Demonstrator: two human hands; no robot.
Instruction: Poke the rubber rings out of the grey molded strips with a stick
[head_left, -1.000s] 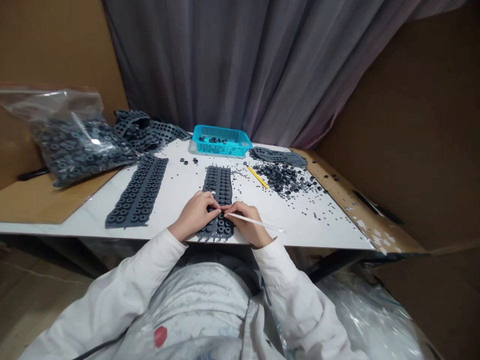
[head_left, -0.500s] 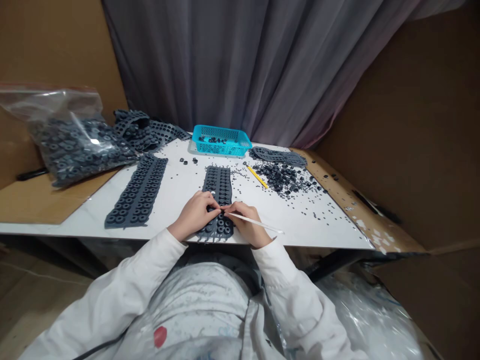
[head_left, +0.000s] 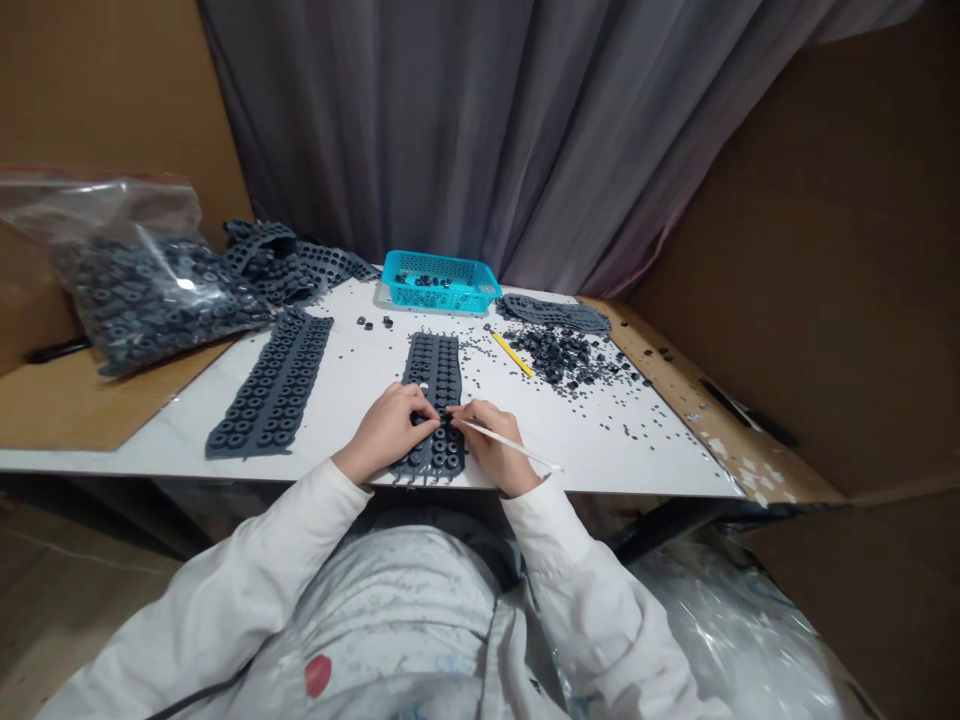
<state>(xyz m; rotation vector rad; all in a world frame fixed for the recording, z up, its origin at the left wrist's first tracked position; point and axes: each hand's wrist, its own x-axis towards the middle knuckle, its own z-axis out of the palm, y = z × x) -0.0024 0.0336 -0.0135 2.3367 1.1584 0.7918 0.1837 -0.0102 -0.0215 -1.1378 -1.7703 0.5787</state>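
Grey studded sheet [head_left: 439, 370], flat on white table [head_left: 360, 370] near its front edge. Left hand [head_left: 388, 424]: on the sheet, thumb and fingertips close together, grip cannot be told; right hand [head_left: 493, 447]: fingers clamped on slim white stick [head_left: 529, 453].

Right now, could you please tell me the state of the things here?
Left hand: curled, touching middle sheet
Right hand: closed on white stick
White stick: held, slanting
Middle sheet: flat, partly covered by hands
Left sheet: flat
Plastic bag: partly filled; whether sealed, unclear
Blue basket: open-topped, few pieces inside
Yellow stick: lying loose
Dark heap: loose, edges scattered
Curtain: hanging in folds
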